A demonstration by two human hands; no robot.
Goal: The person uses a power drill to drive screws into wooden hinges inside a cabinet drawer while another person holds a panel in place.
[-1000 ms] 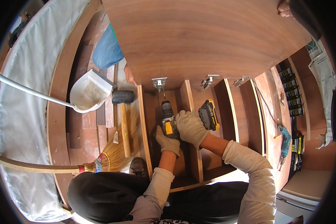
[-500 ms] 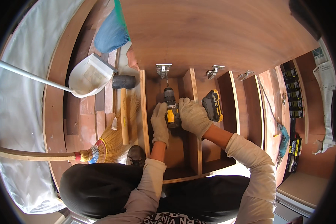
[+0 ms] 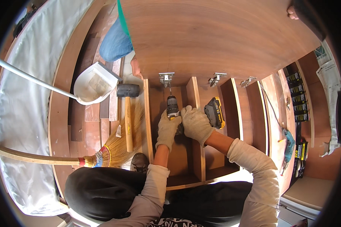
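Observation:
Both my hands wear pale work gloves and are closed around a black, grey and yellow cordless drill (image 3: 172, 104). My left hand (image 3: 168, 129) lies over the drill's body, hiding most of its yellow part. Against the drill's right side, my right hand (image 3: 196, 123) is wrapped around it; the handle is hidden. The long bit points away from me and meets the left metal hinge (image 3: 166, 78), where the wooden panel (image 3: 223, 38) joins the open cabinet frame (image 3: 147, 121). Right of my right hand, a black and yellow battery pack (image 3: 215, 112) sits in the neighbouring compartment.
To the left lie a rubber mallet (image 3: 128, 90), a straw broom (image 3: 111, 149) and a white dustpan (image 3: 96, 83). Another person's hand (image 3: 136, 67) is at the panel's left edge. A corded teal drill (image 3: 288, 147) lies at the right. Two more hinges (image 3: 216, 79) line the panel.
My left hand has slid forward and over the top of the drill, covering its yellow part. The view has shifted slightly. Fingers now show at the panel's upper right edge.

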